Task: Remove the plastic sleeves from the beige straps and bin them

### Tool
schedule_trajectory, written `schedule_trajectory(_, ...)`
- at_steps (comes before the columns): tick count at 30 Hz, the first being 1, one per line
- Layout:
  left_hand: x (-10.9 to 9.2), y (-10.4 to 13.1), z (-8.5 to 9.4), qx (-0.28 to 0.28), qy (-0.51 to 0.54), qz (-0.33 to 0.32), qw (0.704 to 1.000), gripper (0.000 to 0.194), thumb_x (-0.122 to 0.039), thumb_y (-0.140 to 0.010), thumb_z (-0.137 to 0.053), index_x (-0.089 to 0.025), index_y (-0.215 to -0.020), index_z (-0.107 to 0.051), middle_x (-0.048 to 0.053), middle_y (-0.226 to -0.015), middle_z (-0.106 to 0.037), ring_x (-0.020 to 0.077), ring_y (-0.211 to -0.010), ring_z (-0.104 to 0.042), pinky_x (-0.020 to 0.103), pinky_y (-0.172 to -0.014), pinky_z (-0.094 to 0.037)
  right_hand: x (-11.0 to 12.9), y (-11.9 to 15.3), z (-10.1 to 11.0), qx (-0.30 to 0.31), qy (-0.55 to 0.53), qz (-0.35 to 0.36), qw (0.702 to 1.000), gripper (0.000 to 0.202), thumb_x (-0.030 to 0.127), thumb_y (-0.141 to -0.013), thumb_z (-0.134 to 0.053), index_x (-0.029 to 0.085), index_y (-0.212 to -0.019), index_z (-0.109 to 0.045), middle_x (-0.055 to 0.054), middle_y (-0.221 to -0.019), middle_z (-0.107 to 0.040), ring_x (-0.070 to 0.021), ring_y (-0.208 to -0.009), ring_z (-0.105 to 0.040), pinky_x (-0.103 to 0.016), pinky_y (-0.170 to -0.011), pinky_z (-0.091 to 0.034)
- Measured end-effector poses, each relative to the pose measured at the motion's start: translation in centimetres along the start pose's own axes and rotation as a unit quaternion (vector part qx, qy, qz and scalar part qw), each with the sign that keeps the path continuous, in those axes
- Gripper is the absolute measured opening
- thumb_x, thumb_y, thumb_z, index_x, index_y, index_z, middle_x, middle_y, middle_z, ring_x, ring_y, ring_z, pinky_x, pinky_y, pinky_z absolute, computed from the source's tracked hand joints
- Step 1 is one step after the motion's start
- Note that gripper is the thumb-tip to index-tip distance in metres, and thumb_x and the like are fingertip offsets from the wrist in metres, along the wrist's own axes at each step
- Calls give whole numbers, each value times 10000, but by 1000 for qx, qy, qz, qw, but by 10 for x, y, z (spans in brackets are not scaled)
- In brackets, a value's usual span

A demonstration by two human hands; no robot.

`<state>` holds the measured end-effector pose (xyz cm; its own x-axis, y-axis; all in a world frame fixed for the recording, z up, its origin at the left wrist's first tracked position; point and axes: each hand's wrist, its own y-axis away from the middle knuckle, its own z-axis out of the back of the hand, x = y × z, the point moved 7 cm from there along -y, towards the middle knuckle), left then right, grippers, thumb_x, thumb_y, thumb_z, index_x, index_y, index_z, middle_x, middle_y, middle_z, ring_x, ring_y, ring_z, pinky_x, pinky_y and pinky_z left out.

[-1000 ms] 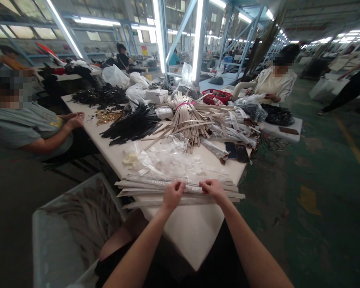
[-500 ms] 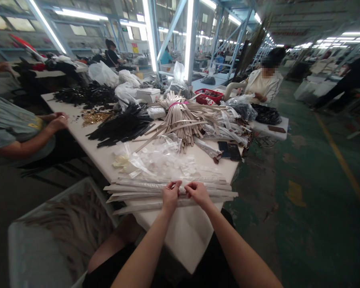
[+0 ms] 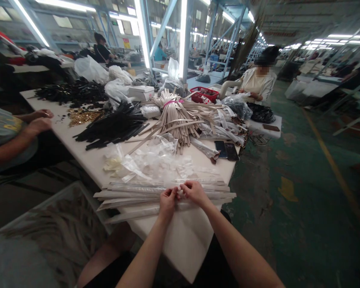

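Long pale strips (image 3: 123, 195), some with a shiny clear covering, lie side by side across the near end of the table. Over their middle, my left hand (image 3: 167, 202) is closed, thumb and fingertips pressed together. My right hand (image 3: 195, 193) is closed in a pinch just beside it, its fingertips almost meeting the left ones. A small whitish bit shows between the fingertips, too small to make out. Just beyond the strips lies a heap of crumpled clear plastic wrap (image 3: 165, 162).
Behind the wrap lie a tied bundle of beige straps (image 3: 180, 120), black strips (image 3: 111, 126) and two phones (image 3: 227, 150). A red basket (image 3: 204, 95) stands farther back. A bin of strips (image 3: 57, 228) is at lower left. Co-workers sit left and at the far right.
The view has shifted slightly, so the scene sits farther left. My right hand has moved slightly up and closer to my left; both stay pinched over the strips.
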<state>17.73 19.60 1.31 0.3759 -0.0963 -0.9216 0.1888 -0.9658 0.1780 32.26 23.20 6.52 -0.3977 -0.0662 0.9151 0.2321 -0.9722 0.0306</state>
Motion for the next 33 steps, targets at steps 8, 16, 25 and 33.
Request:
schedule_trajectory(8, -2, -1, -2, 1, 12, 15, 1000, 396, -502, -695, -812, -154, -773, -640, 41, -713, -692, 102, -494, -554, 215, -472, -421, -3, -119, 84, -148, 200, -26, 968, 350, 303, -900, -545, 170, -1210, -637, -69, -988, -735, -168, -826, -698, -255, -787, -519)
schedule_trajectory(16, 0, -7, -1, 3, 10, 19, 1000, 368, -441, -686, -834, -148, -825, -660, 23, -681, -685, 101, -471, -569, 217, -472, -445, -4, -256, 75, -124, 272, -41, 953, 613, 309, -880, -603, 137, -1448, -447, -181, -1389, -546, -273, -1263, -534, -344, -1060, -395)
schedule_trajectory(25, 5, -12, 2, 10, -3, 30, 1000, 324, -448, -737, -802, -147, -752, -685, 42, -676, -694, 107, -495, -562, 232, -508, -452, -28, -297, 52, -119, 280, -53, 951, 507, 239, -721, -749, 123, -1205, -652, -182, -1205, -662, -287, -1132, -604, -325, -984, -436)
schedule_trajectory(33, -1, -11, 0, 4, -25, 25, 999, 322, -464, -740, -796, -152, -759, -719, 38, -671, -684, 97, -491, -530, 229, -507, -426, -16, -292, 75, -156, 204, -39, 966, 330, 161, -788, -618, 120, -1091, -742, -100, -1032, -758, -208, -988, -694, -214, -855, -480)
